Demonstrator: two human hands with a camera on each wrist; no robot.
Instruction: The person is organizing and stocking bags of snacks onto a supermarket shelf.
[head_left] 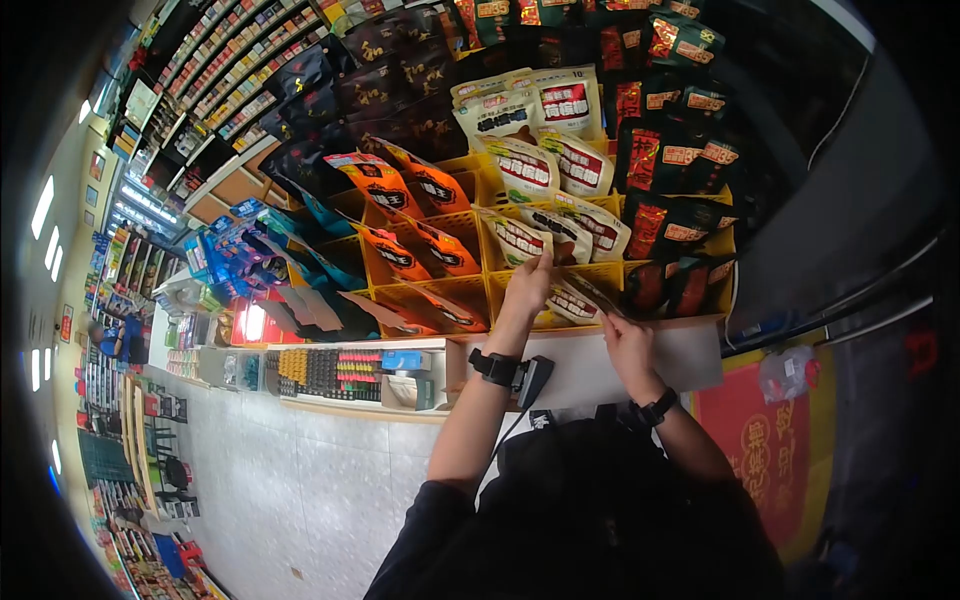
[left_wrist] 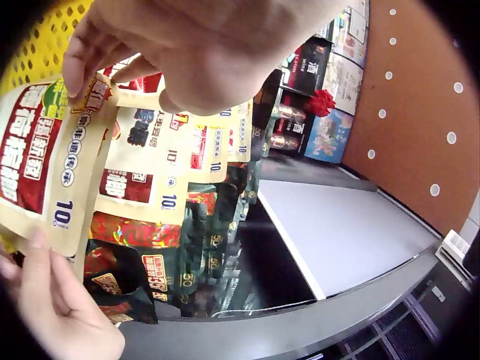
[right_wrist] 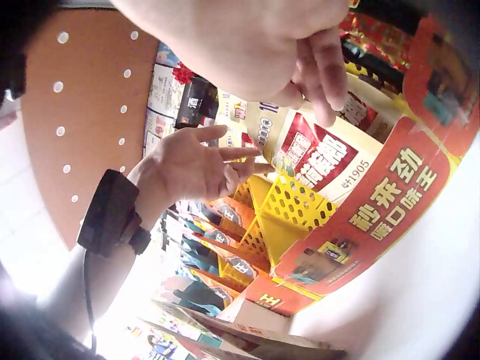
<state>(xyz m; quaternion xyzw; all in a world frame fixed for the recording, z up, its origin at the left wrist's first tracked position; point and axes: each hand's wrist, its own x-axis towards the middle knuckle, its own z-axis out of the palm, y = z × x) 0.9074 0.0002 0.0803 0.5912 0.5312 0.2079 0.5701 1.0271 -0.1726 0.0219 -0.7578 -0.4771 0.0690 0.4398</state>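
A cream packet (head_left: 575,303) with a red label and white lettering stands in a front compartment of the yellow rack (head_left: 480,255). By its lower corner, my right hand (head_left: 628,350) pinches this packet, thumb on its face (left_wrist: 45,172) in the left wrist view. My left hand (head_left: 530,285) reaches over from the other side. Its fingertips touch the packet's upper edge, while the thumb stands apart from the fingers. In the right wrist view the left hand (right_wrist: 191,169) has its fingers extended. More cream packets (head_left: 525,240) stand just behind.
Orange packets (head_left: 440,250) fill compartments to the left, dark green packets (head_left: 670,225) those to the right. A red printed strip (right_wrist: 360,217) fronts the rack. Below it runs a white counter edge (head_left: 690,360). Blue packets (head_left: 240,250) lie farther left.
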